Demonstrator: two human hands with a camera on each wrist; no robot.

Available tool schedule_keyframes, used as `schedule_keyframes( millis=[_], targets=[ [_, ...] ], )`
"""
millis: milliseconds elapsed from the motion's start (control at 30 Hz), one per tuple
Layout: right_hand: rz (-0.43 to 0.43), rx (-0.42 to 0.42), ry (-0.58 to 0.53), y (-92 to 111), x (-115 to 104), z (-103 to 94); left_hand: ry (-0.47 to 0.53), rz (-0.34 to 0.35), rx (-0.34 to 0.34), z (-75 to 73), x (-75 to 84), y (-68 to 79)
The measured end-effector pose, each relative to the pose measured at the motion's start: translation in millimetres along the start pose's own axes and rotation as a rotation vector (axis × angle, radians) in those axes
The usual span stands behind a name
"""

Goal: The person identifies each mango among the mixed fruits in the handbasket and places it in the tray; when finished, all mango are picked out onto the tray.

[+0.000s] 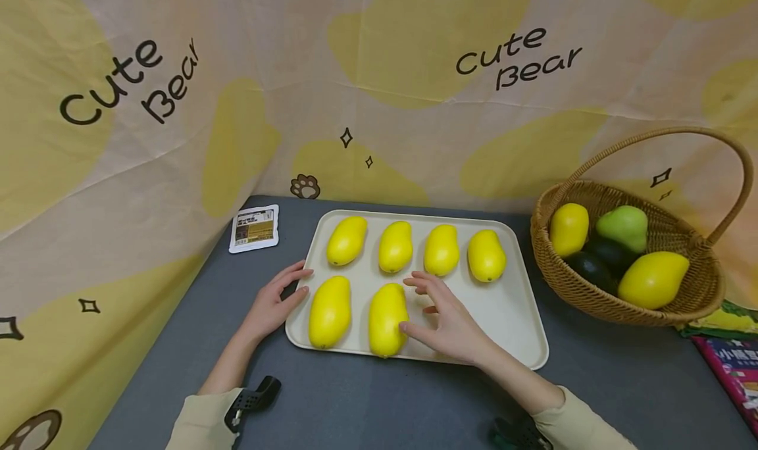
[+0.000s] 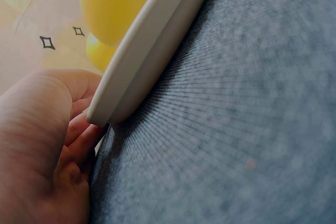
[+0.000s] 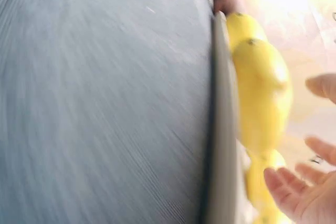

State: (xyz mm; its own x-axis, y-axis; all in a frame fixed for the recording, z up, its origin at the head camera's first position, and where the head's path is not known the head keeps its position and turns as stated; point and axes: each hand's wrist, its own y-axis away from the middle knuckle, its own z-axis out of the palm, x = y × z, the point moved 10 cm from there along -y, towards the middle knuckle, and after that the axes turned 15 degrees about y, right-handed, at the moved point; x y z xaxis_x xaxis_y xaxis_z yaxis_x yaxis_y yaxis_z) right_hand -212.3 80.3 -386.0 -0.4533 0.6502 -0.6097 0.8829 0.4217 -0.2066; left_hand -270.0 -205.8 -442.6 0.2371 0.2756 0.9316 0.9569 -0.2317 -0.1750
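Several yellow mangoes lie in two rows on a cream rectangular tray (image 1: pixel 497 325). In the front row are a left mango (image 1: pixel 329 312) and a right mango (image 1: pixel 387 320). My left hand (image 1: pixel 274 305) rests at the tray's left edge, its fingers touching the rim; the left wrist view shows the tray rim (image 2: pixel 131 61) beside that hand. My right hand (image 1: pixel 445 318) hovers over the tray just right of the front right mango, fingers spread and relaxed. In the right wrist view its fingers (image 3: pixel 287 192) stand apart from the mangoes, holding nothing.
At the right stands a wicker basket (image 1: pixel 545 252) with a tall handle, holding yellow mangoes, a green fruit (image 1: pixel 623 228) and dark avocados (image 1: pixel 592 272). A small white packet (image 1: pixel 254 229) lies at the back left. Colourful packaging (image 1: pixel 731 364) sits at the right edge.
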Motion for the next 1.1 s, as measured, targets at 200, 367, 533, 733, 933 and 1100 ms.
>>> schedule_keyframes(
  millis=[200,367,533,733,933,1100],
  targets=[
    [-0.084,0.093,0.094,9.9,0.6,-58.8,-0.009,-0.001,0.004,-0.5,0.2,-1.5],
    [-0.125,0.138,0.255,20.5,2.1,-111.9,0.001,-0.004,0.008,-3.2,1.7,-0.8],
    [-0.103,0.189,0.413,27.8,9.9,-163.9,-0.002,0.003,0.011,-5.4,4.2,0.3],
    [0.032,0.096,0.613,29.7,45.9,-213.7,0.001,0.001,0.022,-7.2,5.0,4.3],
    [0.195,-0.143,0.779,32.6,110.8,-250.5,-0.013,-0.011,0.031,-8.0,3.2,6.3],
    [0.287,-0.315,0.836,45.5,158.2,-268.4,-0.030,-0.008,0.029,-6.9,1.9,5.4]
  ],
)
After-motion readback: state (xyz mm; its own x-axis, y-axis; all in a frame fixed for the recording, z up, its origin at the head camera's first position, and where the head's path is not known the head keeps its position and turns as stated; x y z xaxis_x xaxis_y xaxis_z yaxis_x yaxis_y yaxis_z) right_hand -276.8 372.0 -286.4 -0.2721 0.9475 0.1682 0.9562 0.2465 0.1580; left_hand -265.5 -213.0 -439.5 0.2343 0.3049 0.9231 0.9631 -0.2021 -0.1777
